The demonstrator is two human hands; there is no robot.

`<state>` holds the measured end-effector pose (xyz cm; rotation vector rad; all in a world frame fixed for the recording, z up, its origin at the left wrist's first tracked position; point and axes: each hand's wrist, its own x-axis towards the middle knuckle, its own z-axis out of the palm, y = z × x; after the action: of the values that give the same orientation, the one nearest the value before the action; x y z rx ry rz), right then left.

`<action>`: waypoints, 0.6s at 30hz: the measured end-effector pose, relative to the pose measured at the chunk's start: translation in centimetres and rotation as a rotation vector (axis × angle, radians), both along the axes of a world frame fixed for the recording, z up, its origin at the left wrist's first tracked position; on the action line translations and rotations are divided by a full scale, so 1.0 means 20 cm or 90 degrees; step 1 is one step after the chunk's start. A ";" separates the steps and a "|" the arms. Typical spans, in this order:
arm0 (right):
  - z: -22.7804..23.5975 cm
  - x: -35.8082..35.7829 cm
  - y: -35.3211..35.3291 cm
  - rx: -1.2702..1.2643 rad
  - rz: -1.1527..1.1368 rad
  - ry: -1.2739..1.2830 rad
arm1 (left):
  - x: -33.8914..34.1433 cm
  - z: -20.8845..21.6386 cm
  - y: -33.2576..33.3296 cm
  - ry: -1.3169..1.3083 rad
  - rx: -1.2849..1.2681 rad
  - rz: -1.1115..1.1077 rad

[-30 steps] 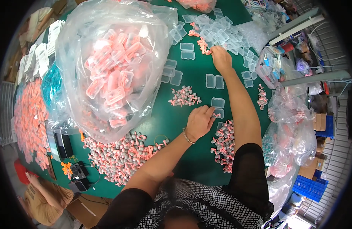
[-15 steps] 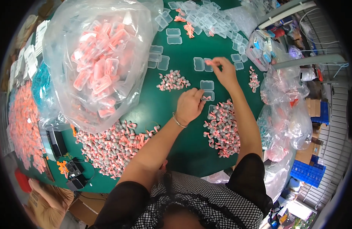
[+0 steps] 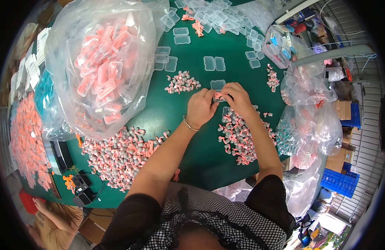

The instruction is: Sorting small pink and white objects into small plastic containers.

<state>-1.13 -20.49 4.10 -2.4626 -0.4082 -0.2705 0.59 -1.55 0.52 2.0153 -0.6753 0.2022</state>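
Observation:
An open clear plastic box sits between my hands, its empty half point(image 3: 218, 85) on the far side. In its near half lies a small pink-and-grey piece point(image 3: 218, 96). My left hand point(image 3: 201, 108) grips the left edge of this near half, thumb and fingers closed. From the right, my right hand point(image 3: 237, 100) reaches in with its fingertips pinched on the pink piece; the fingers partly hide it. Just nearer than the hands lies a heap of pink-and-grey pieces point(image 3: 238, 135). Another empty open box point(image 3: 214, 63) rests farther off on the green table.
A big clear bag of filled pink boxes point(image 3: 103, 71) stands at left, above a large heap of pieces point(image 3: 117, 156). Empty boxes point(image 3: 217, 16) pile up at the far side. Smaller piles point(image 3: 182, 82) flank the hands. A co-worker's arm point(image 3: 55, 216) shows lower left.
My right hand has come nearer and left, from the farther empty box to the box at my left hand. The view has shifted slightly.

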 end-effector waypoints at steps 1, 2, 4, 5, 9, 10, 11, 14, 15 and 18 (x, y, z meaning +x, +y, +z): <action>-0.01 0.00 0.01 0.003 -0.014 -0.003 | 0.00 0.00 0.00 0.000 0.000 0.001; -0.01 -0.01 0.01 0.006 -0.029 -0.006 | 0.00 0.00 0.00 0.001 0.000 0.001; -0.02 -0.01 0.01 0.008 -0.019 0.008 | 0.00 0.01 0.00 0.004 -0.001 0.002; -0.02 -0.01 0.00 0.011 -0.010 0.021 | 0.00 0.01 0.01 0.008 -0.001 -0.002; -0.01 0.00 -0.01 0.031 -0.003 0.019 | 0.00 0.01 0.01 0.015 -0.003 -0.010; -0.01 0.01 -0.03 0.070 -0.030 0.042 | 0.00 0.01 0.01 0.016 -0.003 -0.007; -0.01 0.03 -0.04 0.109 -0.057 0.066 | 0.00 0.01 0.01 0.017 0.000 -0.011; -0.01 0.11 -0.04 0.041 -0.105 0.066 | 0.00 0.01 0.01 0.011 0.002 -0.013; -0.02 0.14 -0.04 0.043 -0.082 0.089 | 0.00 0.00 0.01 0.002 -0.001 -0.012; -0.01 0.15 -0.05 0.047 -0.077 0.198 | -0.01 0.00 0.01 -0.004 0.015 -0.021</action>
<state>1.81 -21.58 3.94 -2.4065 -0.1143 0.0496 0.44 -1.29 0.51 2.0253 -0.7171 0.1817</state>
